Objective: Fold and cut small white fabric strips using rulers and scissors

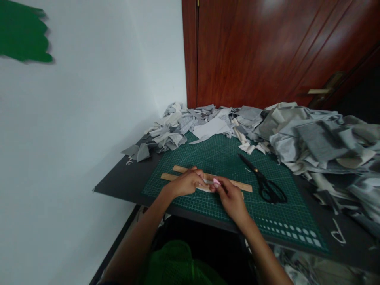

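Note:
Both hands meet over a green cutting mat [208,153] close to the table's front edge. My left hand [186,183] has bent fingers closed on a small white piece of cloth [204,189], partly hidden under them. Between the thumb and fingers of my right hand [233,197] is a small pink piece of tailor's chalk [217,181], its tip pointing up. The right fingertips touch or nearly touch the left ones at the cloth. Two wooden rulers lie roughly parallel beneath the hands: the far ruler [242,185] and the near ruler [168,177], its middle covered.
Black-handled scissors [261,180] lie on the mat to the right, blades pointing away. Grey and white cloth scraps [190,119] line the table's back. A taller cloth heap [317,138] stands at the right. A white wall [97,99] borders the left side; a wooden door [255,51] is behind.

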The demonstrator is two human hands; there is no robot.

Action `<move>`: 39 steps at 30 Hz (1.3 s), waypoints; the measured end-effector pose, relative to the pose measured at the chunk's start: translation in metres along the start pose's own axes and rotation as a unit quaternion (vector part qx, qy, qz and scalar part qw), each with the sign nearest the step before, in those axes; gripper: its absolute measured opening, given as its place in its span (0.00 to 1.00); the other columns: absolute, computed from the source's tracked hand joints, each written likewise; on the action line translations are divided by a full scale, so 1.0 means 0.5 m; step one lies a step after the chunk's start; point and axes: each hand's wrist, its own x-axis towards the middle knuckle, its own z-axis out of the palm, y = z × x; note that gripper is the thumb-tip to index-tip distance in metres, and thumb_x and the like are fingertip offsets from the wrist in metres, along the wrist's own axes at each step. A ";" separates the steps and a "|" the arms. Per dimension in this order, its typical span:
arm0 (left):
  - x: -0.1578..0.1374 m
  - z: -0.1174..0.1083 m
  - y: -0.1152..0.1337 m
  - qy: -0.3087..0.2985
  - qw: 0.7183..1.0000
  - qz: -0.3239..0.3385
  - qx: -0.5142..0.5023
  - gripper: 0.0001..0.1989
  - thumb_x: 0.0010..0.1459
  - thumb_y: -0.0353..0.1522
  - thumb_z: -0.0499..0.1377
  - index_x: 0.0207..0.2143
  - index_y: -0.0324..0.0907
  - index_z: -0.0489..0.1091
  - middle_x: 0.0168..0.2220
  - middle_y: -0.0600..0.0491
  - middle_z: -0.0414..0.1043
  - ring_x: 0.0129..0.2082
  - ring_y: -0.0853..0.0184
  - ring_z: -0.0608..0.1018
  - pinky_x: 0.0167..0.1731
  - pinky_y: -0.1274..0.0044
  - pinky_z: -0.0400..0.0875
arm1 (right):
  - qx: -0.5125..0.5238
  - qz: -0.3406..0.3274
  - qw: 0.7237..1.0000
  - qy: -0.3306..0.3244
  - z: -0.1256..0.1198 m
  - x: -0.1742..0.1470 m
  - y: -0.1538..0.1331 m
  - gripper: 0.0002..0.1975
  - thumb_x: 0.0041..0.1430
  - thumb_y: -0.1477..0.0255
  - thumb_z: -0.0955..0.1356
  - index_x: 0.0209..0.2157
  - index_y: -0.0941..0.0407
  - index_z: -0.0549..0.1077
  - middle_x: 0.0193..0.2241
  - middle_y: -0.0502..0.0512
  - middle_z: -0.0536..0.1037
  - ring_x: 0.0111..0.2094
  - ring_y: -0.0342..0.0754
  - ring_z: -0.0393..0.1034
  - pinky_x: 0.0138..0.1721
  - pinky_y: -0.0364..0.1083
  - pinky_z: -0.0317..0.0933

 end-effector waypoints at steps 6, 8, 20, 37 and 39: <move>-0.007 0.003 0.002 0.009 1.000 0.003 0.002 0.28 0.56 0.16 0.52 0.46 0.51 0.81 0.43 0.53 0.72 0.45 0.64 0.71 0.51 0.71 0.65 | 0.074 0.049 0.996 0.013 0.006 -0.004 0.004 0.12 0.68 0.63 0.66 0.48 0.52 0.75 0.36 0.56 0.83 0.39 0.54 0.79 0.46 0.55 0.71; -0.005 0.003 -0.001 0.014 1.000 0.006 0.003 0.28 0.54 0.16 0.52 0.45 0.50 0.82 0.41 0.53 0.71 0.45 0.64 0.70 0.50 0.71 0.65 | 0.120 0.062 0.990 0.050 -0.003 0.000 -0.002 0.10 0.68 0.62 0.67 0.44 0.52 0.75 0.35 0.55 0.82 0.38 0.53 0.78 0.45 0.54 0.71; -0.003 0.009 -0.015 0.029 0.999 0.007 -0.019 0.25 0.58 0.17 0.51 0.42 0.51 0.81 0.41 0.55 0.70 0.46 0.64 0.70 0.51 0.73 0.64 | -0.076 -0.033 0.997 0.003 -0.149 0.006 0.010 0.10 0.71 0.69 0.63 0.39 0.52 0.75 0.36 0.54 0.78 0.41 0.51 0.74 0.44 0.49 0.67; -0.003 0.001 0.001 0.026 0.999 0.008 -0.016 0.26 0.55 0.16 0.51 0.42 0.49 0.80 0.41 0.55 0.71 0.47 0.65 0.71 0.50 0.73 0.65 | -0.390 -0.078 0.905 -0.153 -0.114 -0.001 -0.017 0.12 0.64 0.70 0.71 0.49 0.57 0.77 0.49 0.64 0.79 0.48 0.60 0.73 0.53 0.58 0.65; -0.003 0.001 0.001 0.025 1.000 0.006 -0.013 0.26 0.56 0.16 0.51 0.42 0.49 0.80 0.41 0.55 0.72 0.47 0.65 0.71 0.49 0.73 0.65 | -0.400 -0.073 0.900 -0.156 -0.113 0.000 -0.020 0.11 0.65 0.71 0.70 0.48 0.57 0.78 0.48 0.64 0.79 0.48 0.59 0.73 0.53 0.57 0.65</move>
